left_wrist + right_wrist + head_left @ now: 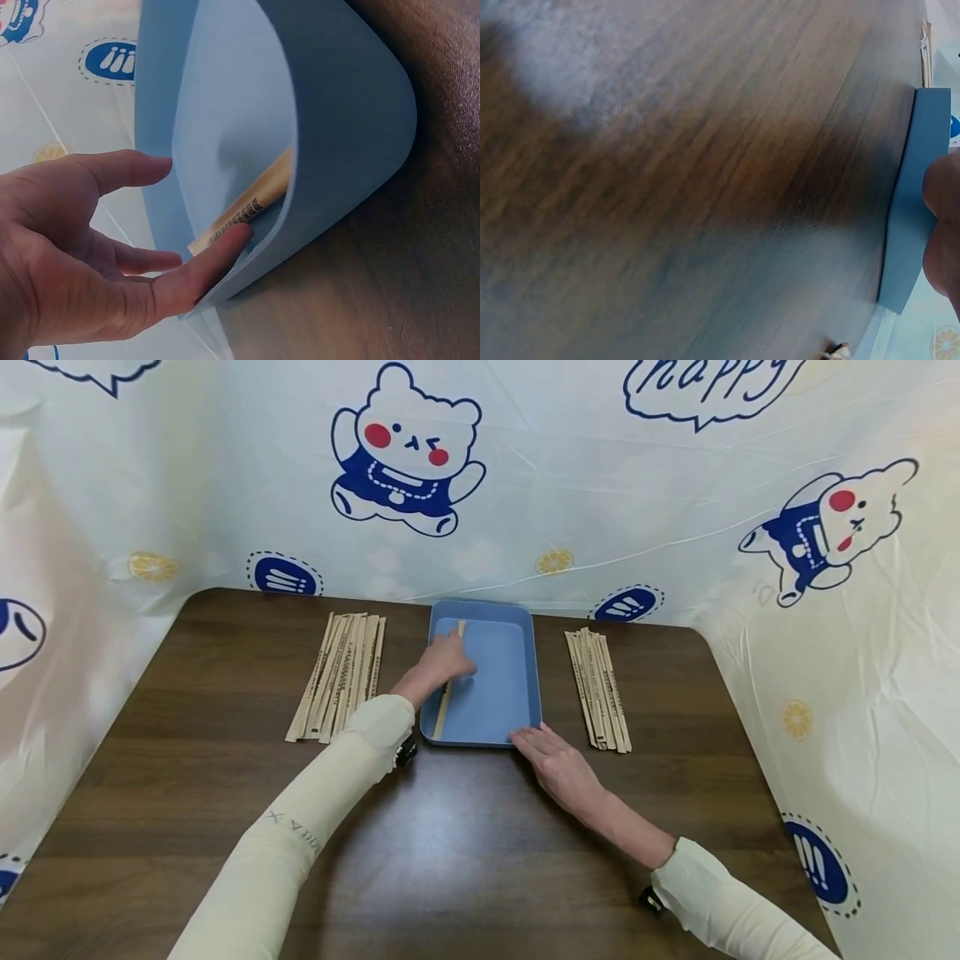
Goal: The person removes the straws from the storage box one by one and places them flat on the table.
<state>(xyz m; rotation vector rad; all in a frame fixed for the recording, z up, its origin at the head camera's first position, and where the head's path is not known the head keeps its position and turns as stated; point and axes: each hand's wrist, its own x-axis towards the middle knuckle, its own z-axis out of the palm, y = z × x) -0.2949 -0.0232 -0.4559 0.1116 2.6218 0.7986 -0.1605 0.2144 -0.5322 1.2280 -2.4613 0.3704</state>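
A shallow blue tray (498,685) stands on the brown table. Along its left side lies one slim, printed tan paper-wrapped stick (442,714), running from near edge to far edge. My left hand (444,658) reaches over that stick inside the tray. In the left wrist view, the thumb and fingers of the left hand (82,247) are spread apart, with one fingertip against or just beside the stick (255,201). My right hand (561,768) rests on the tray's near right corner, fingers extended. The right wrist view has its fingertips (943,187) against the tray wall (916,180).
A fanned bundle of similar sticks (341,677) lies left of the tray, beyond my left forearm. A narrower bundle (597,689) lies to the right. Behind the table (450,843) hangs a printed cloth (525,485), which also runs down both sides.
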